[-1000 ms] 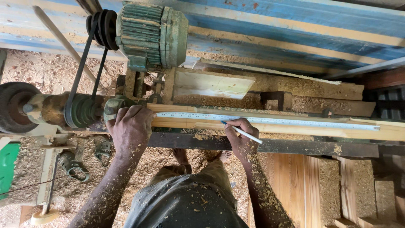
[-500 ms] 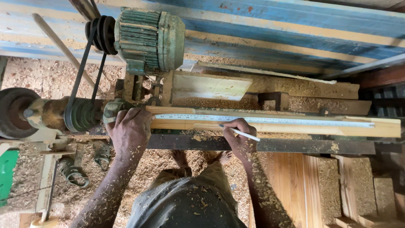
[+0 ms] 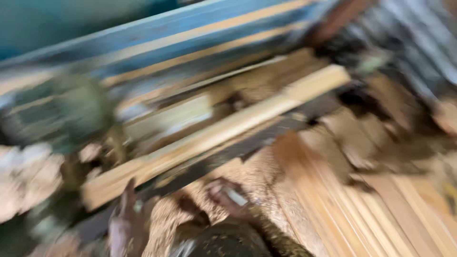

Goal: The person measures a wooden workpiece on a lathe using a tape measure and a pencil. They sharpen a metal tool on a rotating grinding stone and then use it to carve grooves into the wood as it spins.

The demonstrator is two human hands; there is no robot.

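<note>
- Although heavy motion blur covers the whole head view, a long pale wooden beam [image 3: 214,135] can be made out, laid slantwise from about 8 o'clock up toward 2 o'clock across the sawdust-covered surface [image 3: 257,178].
- Just below the beam, a dark rail [image 3: 223,159] is seen running alongside it on the same slant.
- The left hand [image 3: 124,216] is seen at roughly 7 o'clock, raised at the beam's near end; whether it touches the wood, and how far its grip is opened, cannot be told.
- The right hand [image 3: 228,197] is found near 6 o'clock, below the beam and apart from it, its grip closed around a small pale, pencil-like object [image 3: 235,196].
- A blurred green motor housing [image 3: 71,112] is placed at 9 o'clock, beyond the beam's lower end.
- Stacked planks [image 3: 352,214] are seen at 4 o'clock.
- The beam is judged stiff, fairly heavy for its length, and rough and dusty rather than slippery; little fragility is expected.
- A hold is best taken around its squared sides, with the hands spread apart along the length, since a grasp at one end alone would likely let the far end swing or dip.
</note>
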